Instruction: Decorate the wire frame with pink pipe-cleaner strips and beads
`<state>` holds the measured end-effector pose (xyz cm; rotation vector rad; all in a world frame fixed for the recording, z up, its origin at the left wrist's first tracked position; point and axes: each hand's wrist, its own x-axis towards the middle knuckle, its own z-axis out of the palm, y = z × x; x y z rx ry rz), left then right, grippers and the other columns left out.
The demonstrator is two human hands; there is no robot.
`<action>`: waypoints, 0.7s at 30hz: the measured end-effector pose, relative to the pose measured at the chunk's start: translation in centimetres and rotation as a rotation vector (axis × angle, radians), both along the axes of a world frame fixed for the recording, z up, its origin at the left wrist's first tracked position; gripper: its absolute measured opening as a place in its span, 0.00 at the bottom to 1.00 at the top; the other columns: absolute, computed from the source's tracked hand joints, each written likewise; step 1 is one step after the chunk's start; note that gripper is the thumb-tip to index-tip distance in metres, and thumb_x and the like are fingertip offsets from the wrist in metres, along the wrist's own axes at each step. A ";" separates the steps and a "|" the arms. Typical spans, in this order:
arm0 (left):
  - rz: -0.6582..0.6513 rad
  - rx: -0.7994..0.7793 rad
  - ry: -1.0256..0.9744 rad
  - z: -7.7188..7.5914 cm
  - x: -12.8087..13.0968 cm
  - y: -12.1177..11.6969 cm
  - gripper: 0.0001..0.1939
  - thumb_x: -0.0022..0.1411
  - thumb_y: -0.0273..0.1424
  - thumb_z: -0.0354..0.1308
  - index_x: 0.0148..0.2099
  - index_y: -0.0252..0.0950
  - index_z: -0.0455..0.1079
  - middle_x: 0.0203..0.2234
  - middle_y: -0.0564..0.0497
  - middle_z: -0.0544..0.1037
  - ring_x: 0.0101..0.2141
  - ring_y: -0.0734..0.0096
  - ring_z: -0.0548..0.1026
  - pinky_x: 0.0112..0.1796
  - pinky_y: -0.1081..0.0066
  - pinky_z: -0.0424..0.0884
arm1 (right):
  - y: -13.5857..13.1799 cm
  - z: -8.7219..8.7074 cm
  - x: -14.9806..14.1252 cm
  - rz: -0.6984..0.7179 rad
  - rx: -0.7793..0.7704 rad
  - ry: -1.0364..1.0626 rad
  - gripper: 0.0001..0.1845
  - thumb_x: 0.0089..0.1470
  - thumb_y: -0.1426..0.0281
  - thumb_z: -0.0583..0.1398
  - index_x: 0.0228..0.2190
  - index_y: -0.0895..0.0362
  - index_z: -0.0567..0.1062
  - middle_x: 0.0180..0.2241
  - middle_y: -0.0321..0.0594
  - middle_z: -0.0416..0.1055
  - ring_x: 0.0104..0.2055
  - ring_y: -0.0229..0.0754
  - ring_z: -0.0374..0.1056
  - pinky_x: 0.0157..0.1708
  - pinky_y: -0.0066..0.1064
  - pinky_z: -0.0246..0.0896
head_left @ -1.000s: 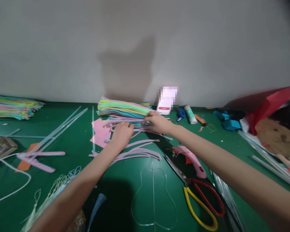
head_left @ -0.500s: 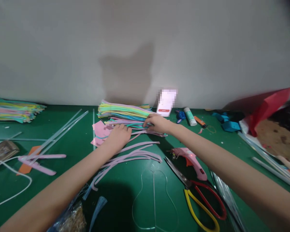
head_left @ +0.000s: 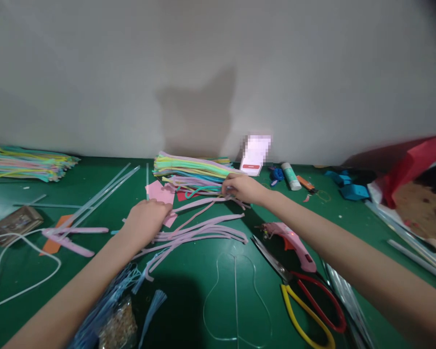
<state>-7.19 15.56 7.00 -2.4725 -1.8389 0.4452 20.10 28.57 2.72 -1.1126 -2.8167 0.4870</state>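
My left hand (head_left: 149,219) is closed on lilac pipe cleaners (head_left: 199,202), which run rightward from its fingers; short ends poke out on its left side. My right hand (head_left: 244,188) has its fingers curled down and pinched on pipe cleaner ends at the right of a multicoloured bundle (head_left: 189,165). A teal pipe cleaner (head_left: 199,190) loops along the front of that bundle. Pink paper (head_left: 159,192) lies just beyond my left hand. Nearer to me, several loose lilac pipe cleaners (head_left: 203,231) are spread on the green table (head_left: 189,271).
Right of centre lie a pink glue gun (head_left: 292,242) and scissors (head_left: 288,281). A phone (head_left: 254,157) leans against the wall. At left are another pipe cleaner bundle (head_left: 29,165) and clear sticks (head_left: 98,198). Blue tassels (head_left: 154,310) and a wire outline (head_left: 236,300) lie in front.
My left hand has moved left and toward me, away from the bundle, drawing lilac pipe cleaners along. My right hand stays at the bundle's right end. The view has shifted slightly.
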 end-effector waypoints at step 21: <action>0.086 -0.054 -0.103 0.1 -0.1 -0.1 0.15 0.69 0.31 0.43 0.39 0.37 0.71 0.36 0.44 0.80 0.36 0.58 0.78 0.29 0.70 0.61 | -1.6 0.9 -1.1 0.073 0.179 -0.093 0.07 0.52 0.70 0.64 0.34 0.50 0.83 0.61 0.47 0.59 0.63 0.61 0.48 0.55 0.52 0.48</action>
